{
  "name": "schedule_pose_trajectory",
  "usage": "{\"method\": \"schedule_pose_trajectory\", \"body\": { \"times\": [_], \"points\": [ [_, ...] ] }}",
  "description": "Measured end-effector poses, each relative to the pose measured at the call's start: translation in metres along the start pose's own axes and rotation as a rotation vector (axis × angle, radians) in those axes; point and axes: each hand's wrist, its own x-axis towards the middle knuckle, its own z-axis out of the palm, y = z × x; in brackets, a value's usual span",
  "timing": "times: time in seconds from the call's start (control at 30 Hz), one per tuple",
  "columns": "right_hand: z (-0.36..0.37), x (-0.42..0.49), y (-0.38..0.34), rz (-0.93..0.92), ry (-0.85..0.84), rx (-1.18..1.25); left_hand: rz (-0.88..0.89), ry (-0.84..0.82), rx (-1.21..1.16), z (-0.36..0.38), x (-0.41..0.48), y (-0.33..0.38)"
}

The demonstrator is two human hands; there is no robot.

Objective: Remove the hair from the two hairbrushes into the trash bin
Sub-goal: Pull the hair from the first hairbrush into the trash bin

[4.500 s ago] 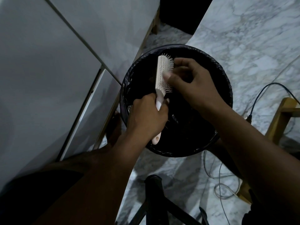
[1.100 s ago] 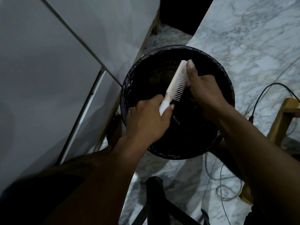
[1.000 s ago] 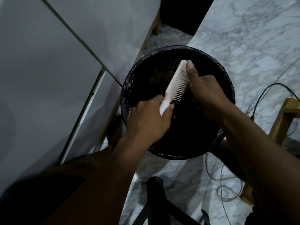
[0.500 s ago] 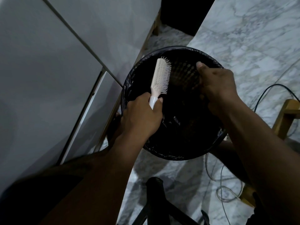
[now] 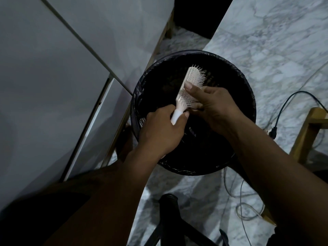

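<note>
A pale pink hairbrush (image 5: pixel 193 77) with a white handle is held over the round trash bin (image 5: pixel 248 96), which is lined with a black bag. My left hand (image 5: pixel 163 132) is closed around the handle, head pointing away from me, bristles to the right. My right hand (image 5: pixel 211 103) rests against the bristles at the lower half of the head, thumb on the pad and fingers curled under. Whether it pinches hair I cannot tell. No second brush is in view.
White cabinet panels (image 5: pixel 53 77) with a wooden edge stand to the left of the bin. The floor is grey marble (image 5: pixel 275 41). Black cables and a plug (image 5: pixel 273 132) lie at right beside a wooden frame (image 5: pixel 307 135). A black stand leg (image 5: pixel 168 219) is below.
My right hand, which had pulled away to the right over the bin half a second ago, has come back onto the bristles. The brush head has tilted slightly to the right.
</note>
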Motion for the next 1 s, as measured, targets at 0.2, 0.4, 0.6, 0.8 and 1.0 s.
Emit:
{"method": "schedule_pose_trajectory", "body": {
  "times": [0.2,0.4,0.6,0.8,1.0],
  "points": [
    [0.005,-0.005,0.001,-0.020,0.113,-0.301,-0.026,0.033,0.045,0.000,0.002,-0.001],
    [0.004,-0.003,-0.002,-0.070,0.152,-0.352,-0.029,0.047,0.054,-0.002,0.002,-0.002],
    [-0.012,0.011,0.000,-0.144,0.366,-0.318,-0.049,0.079,0.054,-0.003,0.003,-0.001],
    [-0.002,0.010,0.004,-0.136,0.191,-0.093,-0.042,-0.071,-0.074,0.001,0.001,0.001],
    [-0.010,0.013,0.004,-0.305,0.372,-0.156,-0.032,-0.208,-0.196,0.004,-0.001,0.005]
  ]
}}
